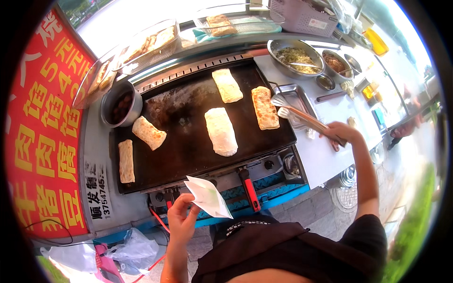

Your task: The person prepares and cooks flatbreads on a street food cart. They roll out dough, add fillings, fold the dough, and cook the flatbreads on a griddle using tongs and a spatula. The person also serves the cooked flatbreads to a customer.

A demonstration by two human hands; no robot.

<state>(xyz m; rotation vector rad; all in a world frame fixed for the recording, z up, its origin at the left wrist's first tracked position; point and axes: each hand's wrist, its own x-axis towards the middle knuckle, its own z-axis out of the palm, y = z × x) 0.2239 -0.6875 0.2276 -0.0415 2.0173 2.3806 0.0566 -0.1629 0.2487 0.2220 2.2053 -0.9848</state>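
Observation:
My left hand pinches a white paper bag in front of the griddle's near edge; the bag's mouth gapes. In my right hand is a pair of metal tongs with brown handles. Their tips are at the right side of a browned filled flatbread; whether they touch it I cannot tell. Paler flatbreads lie on the black griddle: one at the back, a puffed one in the middle, a folded one at left and a narrow one at the left front.
Wire baskets holding flatbreads stand behind the griddle. A metal pot sits at its left corner. On the right counter are a metal tray and a bowl of chopped filling. A red handle juts out below.

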